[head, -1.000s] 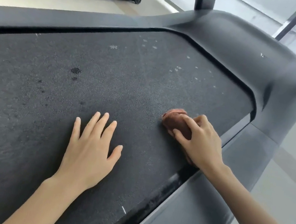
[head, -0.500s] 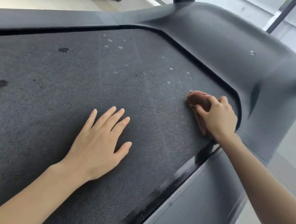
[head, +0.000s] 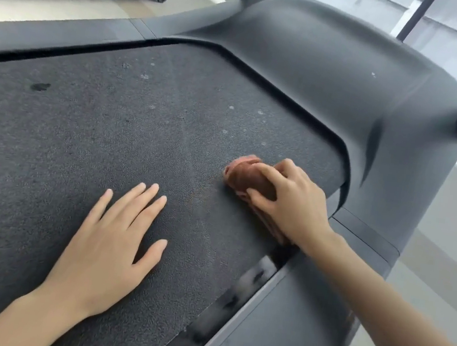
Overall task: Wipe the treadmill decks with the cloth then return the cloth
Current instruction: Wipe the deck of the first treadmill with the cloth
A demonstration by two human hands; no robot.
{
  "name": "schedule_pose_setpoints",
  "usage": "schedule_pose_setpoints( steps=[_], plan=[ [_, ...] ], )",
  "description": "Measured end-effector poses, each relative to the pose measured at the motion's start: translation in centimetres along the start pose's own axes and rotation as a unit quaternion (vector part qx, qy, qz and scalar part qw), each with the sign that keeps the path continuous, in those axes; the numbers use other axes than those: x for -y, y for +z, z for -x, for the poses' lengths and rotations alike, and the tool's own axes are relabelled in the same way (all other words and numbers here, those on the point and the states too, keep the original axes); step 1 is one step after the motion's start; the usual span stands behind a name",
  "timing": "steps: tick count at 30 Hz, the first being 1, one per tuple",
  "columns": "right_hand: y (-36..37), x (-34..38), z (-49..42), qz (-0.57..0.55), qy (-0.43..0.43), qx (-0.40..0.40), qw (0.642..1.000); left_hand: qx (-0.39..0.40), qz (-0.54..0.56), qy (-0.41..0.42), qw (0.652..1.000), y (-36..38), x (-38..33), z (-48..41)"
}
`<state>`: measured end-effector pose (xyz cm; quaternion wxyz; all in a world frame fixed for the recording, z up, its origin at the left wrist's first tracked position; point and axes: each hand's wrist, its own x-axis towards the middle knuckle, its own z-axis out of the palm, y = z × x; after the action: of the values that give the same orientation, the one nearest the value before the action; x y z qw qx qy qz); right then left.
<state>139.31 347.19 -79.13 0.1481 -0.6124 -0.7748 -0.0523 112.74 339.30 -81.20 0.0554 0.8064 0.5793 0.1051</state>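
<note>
My right hand curls its fingers round the brown cloth, pressed on the treadmill belt near the front hood; my left hand lies flat, fingers straight.

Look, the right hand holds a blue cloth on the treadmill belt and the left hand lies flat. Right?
Not quite. The head view shows the cloth is reddish brown, not blue. The right hand does hold it on the treadmill belt, and the left hand lies flat.
</note>
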Motion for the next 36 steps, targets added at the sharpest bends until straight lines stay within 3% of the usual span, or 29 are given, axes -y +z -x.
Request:
schedule_pose_setpoints(
  steps=[6,14,25,31,36],
  plan=[
    [0.2,-4.9,-4.9,0.040,0.142,0.001,0.989,-0.007,-0.001,0.000,1.000,0.2,0.2,-0.1],
    [-0.4,-3.8,-0.5,0.008,0.019,-0.016,1.000,0.001,0.000,0.002,1.000,0.0,0.1,0.0],
    [1.1,-9.7,-8.5,0.106,0.188,-0.011,0.976,0.006,0.011,0.012,1.000,0.4,-0.5,-3.9],
    [3.3,-8.5,-13.7,0.075,0.199,-0.025,0.977,0.013,0.013,0.009,1.000,0.6,-0.6,-3.7],
    [4.3,-4.3,-16.6,0.071,0.130,-0.023,0.989,0.006,0.009,0.015,1.000,0.6,-0.6,-3.9]
  ],
)
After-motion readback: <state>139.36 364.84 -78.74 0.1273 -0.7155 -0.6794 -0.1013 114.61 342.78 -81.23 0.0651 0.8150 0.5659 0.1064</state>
